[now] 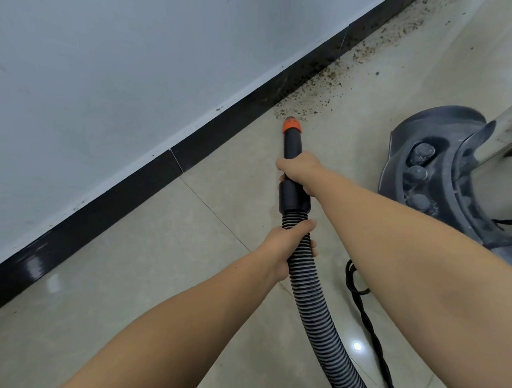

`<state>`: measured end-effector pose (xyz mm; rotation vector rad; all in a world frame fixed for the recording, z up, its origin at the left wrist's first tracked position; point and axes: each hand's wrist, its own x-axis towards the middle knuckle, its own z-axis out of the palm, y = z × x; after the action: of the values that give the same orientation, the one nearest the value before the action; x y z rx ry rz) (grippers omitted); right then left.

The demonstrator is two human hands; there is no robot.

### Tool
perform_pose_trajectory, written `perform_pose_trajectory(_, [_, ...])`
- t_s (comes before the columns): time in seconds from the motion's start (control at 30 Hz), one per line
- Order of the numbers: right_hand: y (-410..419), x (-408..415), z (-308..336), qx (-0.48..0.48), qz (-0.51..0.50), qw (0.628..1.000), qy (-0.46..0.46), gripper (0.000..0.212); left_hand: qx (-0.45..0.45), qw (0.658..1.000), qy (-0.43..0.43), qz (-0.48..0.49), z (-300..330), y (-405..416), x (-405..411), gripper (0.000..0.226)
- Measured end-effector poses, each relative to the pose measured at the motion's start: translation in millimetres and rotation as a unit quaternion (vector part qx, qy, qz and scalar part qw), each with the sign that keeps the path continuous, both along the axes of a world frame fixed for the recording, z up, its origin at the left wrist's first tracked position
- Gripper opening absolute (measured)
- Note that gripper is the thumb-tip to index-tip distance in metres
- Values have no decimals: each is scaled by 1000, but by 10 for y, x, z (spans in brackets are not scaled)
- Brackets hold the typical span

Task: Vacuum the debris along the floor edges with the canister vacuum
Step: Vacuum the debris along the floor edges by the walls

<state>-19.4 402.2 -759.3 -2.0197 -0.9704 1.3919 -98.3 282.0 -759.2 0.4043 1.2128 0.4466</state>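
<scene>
Along black skirting (147, 181) — debris (317, 92) on tiles (163, 258)

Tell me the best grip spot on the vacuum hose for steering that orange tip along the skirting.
Probably the rigid black nozzle tube behind the orange tip, taken from above and the right, as the right hand does: it is smooth, straight and stiff, so the tip follows. The ribbed hose flexes; the left hand wraps it from the left, just behind the cuff, only as support.
</scene>
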Motion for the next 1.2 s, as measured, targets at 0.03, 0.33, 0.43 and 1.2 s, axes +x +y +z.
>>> perform_pose_trajectory(0.03, [47,-50,16,1,8,1000,0,39,0,1000,-3,12,-8,42,-17,19])
perform_pose_trajectory(0.33, [367,-259,46,-7,47,999,-3,39,-3,998,-20,66,-48,326,-99,17])
perform_pose_trajectory(0.43, [361,-224,34,-1,47,999,0,35,-6,998,-22,62,-56,321,-82,19])
perform_pose_trajectory(1.2, [329,-18,-172,33,-19,999,-23,34,-2,1000,-9,7,-118,309,-46,20])
